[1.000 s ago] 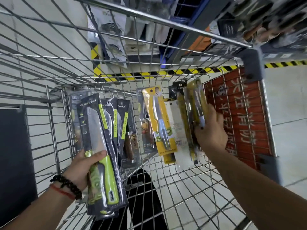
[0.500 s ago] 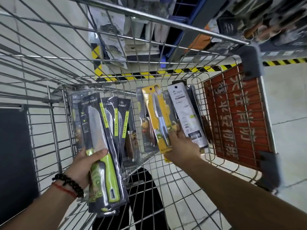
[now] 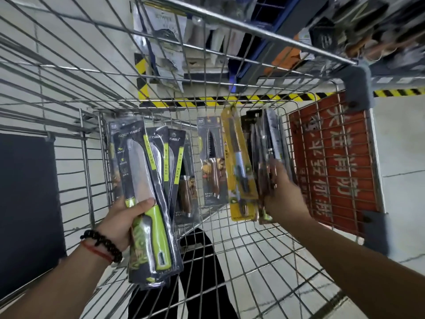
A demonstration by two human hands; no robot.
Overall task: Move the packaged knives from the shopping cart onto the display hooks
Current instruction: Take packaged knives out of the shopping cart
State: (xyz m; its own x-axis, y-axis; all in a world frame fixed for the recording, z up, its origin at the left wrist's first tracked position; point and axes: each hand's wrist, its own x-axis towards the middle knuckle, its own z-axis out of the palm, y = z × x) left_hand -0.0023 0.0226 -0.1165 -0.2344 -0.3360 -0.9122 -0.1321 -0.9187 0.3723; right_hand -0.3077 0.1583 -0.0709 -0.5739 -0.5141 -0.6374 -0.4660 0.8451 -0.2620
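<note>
I look down into a wire shopping cart (image 3: 230, 245). My left hand (image 3: 124, 219) grips a stack of black knife packs with green handles (image 3: 149, 199), thumb across the front one. My right hand (image 3: 282, 192) holds a bundle of packs seen edge-on (image 3: 266, 148) near the cart's right wall. A yellow-carded knife pack (image 3: 239, 164) stands just left of that hand, touching it at the bottom. A grey pack with a wood-handled serrated knife (image 3: 210, 164) leans against the cart's far wall, with more packs (image 3: 186, 187) behind the left stack.
A red sign with white characters (image 3: 331, 162) fills the cart's right end. Beyond the cart rim hang blurred packaged goods (image 3: 165, 31) on store shelving. Yellow-black hazard tape (image 3: 230, 100) runs along the floor. A dark panel (image 3: 25, 203) stands at the left.
My right hand shifted right from the yellow pack and white-backed pack to the bundle by the red sign, which now shows edge-on. The left hand kept its stack still.
</note>
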